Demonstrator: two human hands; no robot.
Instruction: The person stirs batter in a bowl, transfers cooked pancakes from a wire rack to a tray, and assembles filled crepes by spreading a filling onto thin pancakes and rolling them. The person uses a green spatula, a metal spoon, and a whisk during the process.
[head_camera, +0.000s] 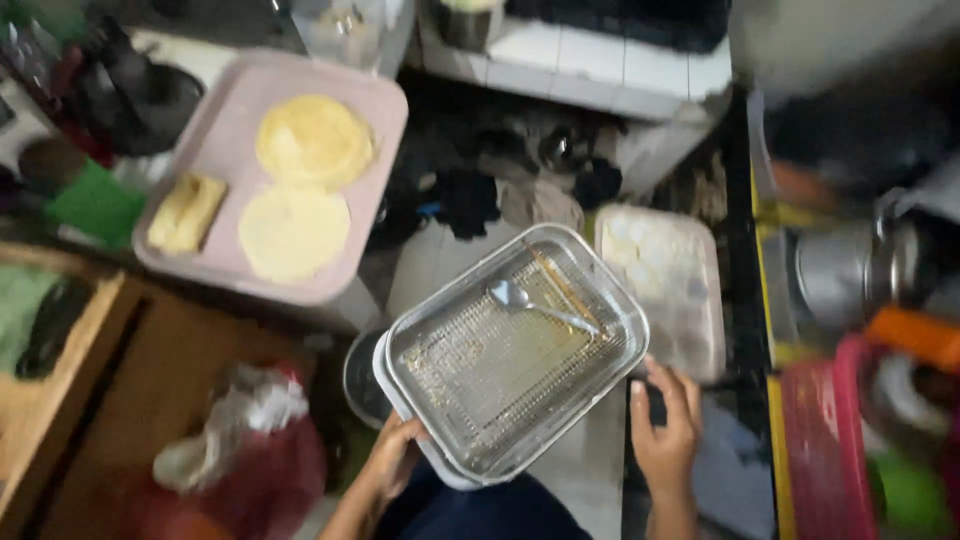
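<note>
I look down at a metal tray (420, 335) with a wire rack inside, stacked on a white container. A spoon (520, 300) and chopsticks (565, 290) lie on the rack. My left hand (392, 455) grips the tray's near left corner from below. Just off the tray's right corner, my right hand (665, 425) hovers with its fingers spread, nothing in it.
A pink tray (225, 150) at upper left carries two round yellow crepes (313, 140) and a folded one (187, 212). A clear lidded box (665, 275) sits right of the metal tray. A metal pot (850, 270), red basket (825, 440), wooden shelf (60, 390) and red bag (240, 450) surround.
</note>
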